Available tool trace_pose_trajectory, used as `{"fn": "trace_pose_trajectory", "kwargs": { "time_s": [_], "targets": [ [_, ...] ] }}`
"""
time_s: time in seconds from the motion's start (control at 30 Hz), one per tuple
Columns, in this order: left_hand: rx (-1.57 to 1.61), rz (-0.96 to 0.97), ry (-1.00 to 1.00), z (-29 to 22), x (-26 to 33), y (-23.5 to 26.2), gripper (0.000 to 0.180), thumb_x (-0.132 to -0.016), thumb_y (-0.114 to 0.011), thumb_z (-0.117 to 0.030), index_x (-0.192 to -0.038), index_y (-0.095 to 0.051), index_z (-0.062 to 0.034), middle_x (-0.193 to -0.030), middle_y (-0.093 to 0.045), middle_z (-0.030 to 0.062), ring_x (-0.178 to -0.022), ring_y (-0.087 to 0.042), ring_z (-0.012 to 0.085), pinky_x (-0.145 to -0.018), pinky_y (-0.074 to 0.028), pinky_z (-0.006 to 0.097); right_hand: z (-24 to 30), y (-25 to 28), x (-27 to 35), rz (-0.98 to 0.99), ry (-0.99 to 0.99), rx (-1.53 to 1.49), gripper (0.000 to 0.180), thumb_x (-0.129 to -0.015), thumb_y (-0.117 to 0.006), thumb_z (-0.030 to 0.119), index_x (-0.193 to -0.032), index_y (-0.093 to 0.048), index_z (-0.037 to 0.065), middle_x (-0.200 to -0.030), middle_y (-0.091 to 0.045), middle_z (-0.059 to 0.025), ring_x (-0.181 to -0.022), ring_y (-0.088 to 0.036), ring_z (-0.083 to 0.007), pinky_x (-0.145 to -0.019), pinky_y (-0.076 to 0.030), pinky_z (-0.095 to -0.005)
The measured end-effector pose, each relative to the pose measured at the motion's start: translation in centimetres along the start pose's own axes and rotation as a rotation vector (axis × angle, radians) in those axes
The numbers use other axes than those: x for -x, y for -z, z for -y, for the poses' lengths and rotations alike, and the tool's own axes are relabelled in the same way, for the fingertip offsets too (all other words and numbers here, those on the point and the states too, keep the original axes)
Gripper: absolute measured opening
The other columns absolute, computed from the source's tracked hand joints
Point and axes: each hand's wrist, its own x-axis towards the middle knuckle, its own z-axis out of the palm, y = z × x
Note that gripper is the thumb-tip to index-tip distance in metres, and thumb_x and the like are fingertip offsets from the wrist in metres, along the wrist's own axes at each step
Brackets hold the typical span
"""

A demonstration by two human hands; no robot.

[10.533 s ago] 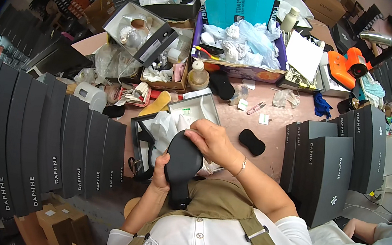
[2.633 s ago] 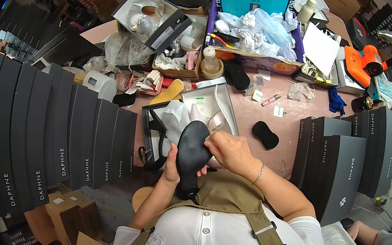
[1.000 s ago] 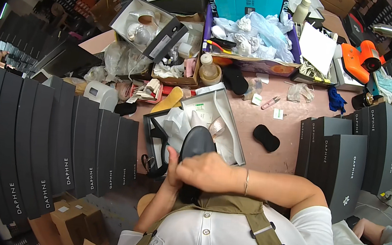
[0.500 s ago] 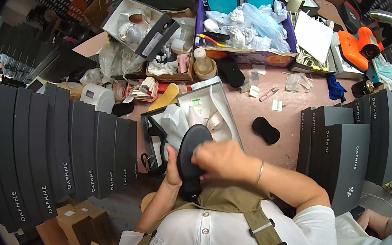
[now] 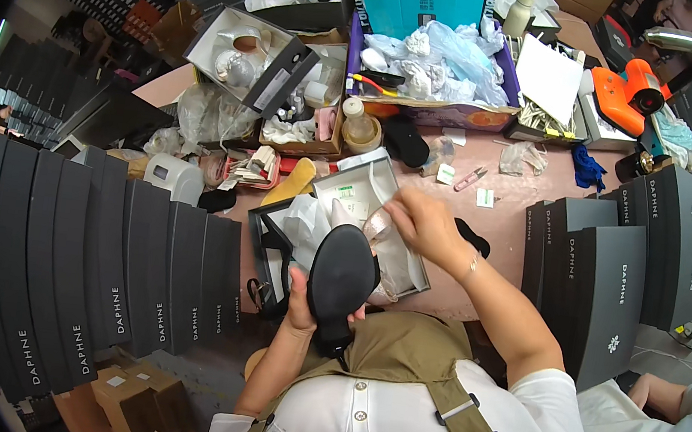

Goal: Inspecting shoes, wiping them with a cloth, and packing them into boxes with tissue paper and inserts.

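Your left hand point(image 5: 299, 301) grips a black shoe point(image 5: 342, 278) by its side, sole facing up at you, just above your chest and over the near edge of the table point(image 5: 507, 227). Fingers wrap the shoe's left rim, thumb hidden behind it; the forearm rises steeply from below.

Your right hand point(image 5: 416, 222) reaches forward and left over the open shoe box point(image 5: 375, 187), fingers pinched lightly on a pale, clear bit of wrapping point(image 5: 379, 227) inside it; what exactly it holds you cannot tell. The elbow is bent out to your right, the forearm slanting across the bare pink tabletop.

Room is tight. A row of upright black boxes point(image 5: 98, 263) walls in your left side, and another stack of black boxes point(image 5: 615, 275) stands close on your right, near your elbow. The only bare patch lies between the shoe box and the right-hand stack, where a black insole point(image 5: 473, 236) lies just past your wrist. The far edge is crowded with a purple carton point(image 5: 428, 109) of plastic bags and an orange tool point(image 5: 629, 91).
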Motion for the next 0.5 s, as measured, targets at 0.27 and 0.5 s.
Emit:
{"fn": "trace_pose_trajectory", "kwargs": {
  "time_s": [0.27,0.5],
  "targets": [
    [0.054,-0.018,-0.033,-0.1,-0.1,0.4,0.110,-0.070,-0.026,-0.088,-0.128,-0.040,0.0051,-0.091,-0.062,0.0179,-0.073,-0.063,0.0239,-0.060,-0.052,0.029,0.6,-1.2,7.1,0.290,-0.392,-0.381,0.016,-0.088,-0.058,0.018,-0.094,-0.063,0.004,-0.072,-0.060,-0.0122,-0.069,-0.060,-0.0222,-0.064,-0.046,-0.0323],
    [0.007,-0.031,-0.159,-2.0,-2.2,-0.1,0.103,-0.076,-0.027,-0.082,-0.129,-0.040,0.0050,-0.096,-0.061,0.0183,-0.079,-0.063,0.0261,-0.068,-0.053,0.033,2.4,-3.7,7.5,0.765,-0.248,-0.790,0.054,-0.082,-0.070,0.028,-0.126,-0.053,0.002,-0.117,-0.060,-0.0141,-0.113,-0.053,-0.0200,-0.100,-0.035,-0.0288]
  ]
}}
